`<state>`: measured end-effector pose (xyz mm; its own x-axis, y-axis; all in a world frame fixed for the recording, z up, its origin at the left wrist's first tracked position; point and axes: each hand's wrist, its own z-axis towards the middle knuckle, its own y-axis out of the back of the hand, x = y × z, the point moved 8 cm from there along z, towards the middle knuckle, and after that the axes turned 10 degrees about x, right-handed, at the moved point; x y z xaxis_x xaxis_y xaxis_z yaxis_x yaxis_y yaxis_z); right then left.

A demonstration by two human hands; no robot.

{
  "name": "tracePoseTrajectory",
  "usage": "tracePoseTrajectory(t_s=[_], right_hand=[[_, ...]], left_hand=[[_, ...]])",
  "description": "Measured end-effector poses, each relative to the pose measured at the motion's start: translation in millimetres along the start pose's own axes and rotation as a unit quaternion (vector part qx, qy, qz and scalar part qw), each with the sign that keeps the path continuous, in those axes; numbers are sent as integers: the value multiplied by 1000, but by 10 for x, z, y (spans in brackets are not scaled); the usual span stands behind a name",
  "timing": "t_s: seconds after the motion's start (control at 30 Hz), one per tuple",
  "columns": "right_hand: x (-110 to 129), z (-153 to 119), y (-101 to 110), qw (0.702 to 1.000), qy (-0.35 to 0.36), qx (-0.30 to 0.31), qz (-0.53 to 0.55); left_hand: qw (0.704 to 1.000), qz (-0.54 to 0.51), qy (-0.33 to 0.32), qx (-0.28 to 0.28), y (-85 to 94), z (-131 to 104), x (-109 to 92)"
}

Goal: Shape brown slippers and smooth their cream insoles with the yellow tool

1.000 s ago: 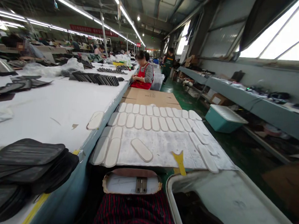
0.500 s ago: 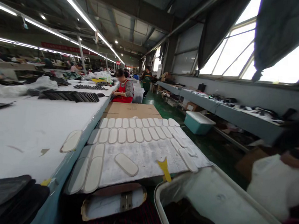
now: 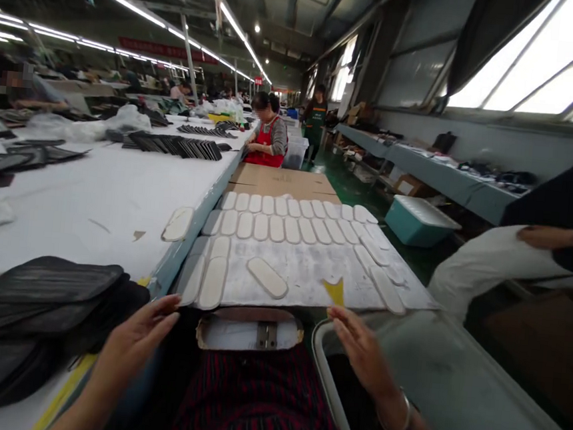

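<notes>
Just beyond my lap, a white work board (image 3: 311, 281) jutted out from the long surface (image 3: 91, 211) on my left, and I had both hands raised short of its near edge. My left hand (image 3: 138, 339) was released, fingers flat and together, palm turned inward, holding nothing. My right hand (image 3: 362, 355) was equally released, fingers spread, hovering over the rim of a pale plastic bin (image 3: 452, 390). Between the two hands sat a small worn-edged board with a metal clip (image 3: 251, 332), closest of all, roughly midway and a touch nearer my left. Ahead of it lay a loose insole (image 3: 267, 277), alone on the bare patch of work board, its long axis slanting from near-right to far-left. It looked off-white, flat, an elongated oval with rounded ends and a slightly darker rim. Rows of insoles (image 3: 285, 225) like it lay farther back, and black pieces (image 3: 43, 294) were stacked beside my left forearm
</notes>
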<state>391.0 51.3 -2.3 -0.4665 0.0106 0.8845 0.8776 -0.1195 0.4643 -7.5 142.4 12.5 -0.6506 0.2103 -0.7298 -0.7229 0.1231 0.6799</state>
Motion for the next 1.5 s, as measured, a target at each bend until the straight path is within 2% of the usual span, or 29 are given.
tracePoseTrajectory(t_s=[0.07, 0.13, 0.2, 0.27, 0.33, 0.43, 0.53, 0.6, 0.73, 0.87, 1.0, 1.07, 1.13, 1.23, 1.37, 1.5], right_hand=[[-4, 187, -235, 995, 25, 55, -80], [30, 350, -462, 979, 61, 112, -160], [51, 481, -713, 952, 95, 186, -222], [41, 573, -955, 920, 121, 261, -266], [11, 643, -1133, 891, 136, 315, -296], [-44, 759, -1254, 864, 133, 346, -342], [-120, 887, -1281, 838, 107, 362, -394], [-160, 969, -1274, 832, 89, 373, -401], [-188, 1089, -1256, 846, 59, 392, -357], [-153, 1102, -1277, 857, 55, 415, -299], [-166, 1015, -1219, 871, 47, 417, -255], [-238, 948, -1116, 887, 20, 394, -240], [-350, 855, -996, 898, -25, 369, -238], [-458, 693, -905, 894, -70, 357, -262], [-390, 650, -928, 889, -61, 316, -325], [-177, 779, -1089, 890, 13, 281, -360]], left_hand=[[996, 14, -36, 86, -331, 173, -25], [979, 79, -98, 157, -643, 348, -135], [951, 144, -152, 228, -937, 475, -236], [917, 195, -179, 298, -1198, 552, -291], [889, 229, -186, 350, -1389, 608, -316], [874, 240, -161, 390, -1521, 722, -303], [874, 233, -124, 408, -1536, 864, -249], [875, 223, -109, 415, -1533, 950, -216], [877, 183, -88, 436, -1563, 1056, -177], [868, 124, -73, 476, -1583, 1056, -178], [865, 80, -41, 494, -1404, 983, -63], [878, 70, -9, 473, -1227, 902, 54], [901, 64, 38, 427, -1042, 786, 173], [931, 94, 77, 345, -874, 584, 225], [927, 210, 93, 297, -908, 445, 150], [918, 246, 102, 293, -979, 498, 123]])
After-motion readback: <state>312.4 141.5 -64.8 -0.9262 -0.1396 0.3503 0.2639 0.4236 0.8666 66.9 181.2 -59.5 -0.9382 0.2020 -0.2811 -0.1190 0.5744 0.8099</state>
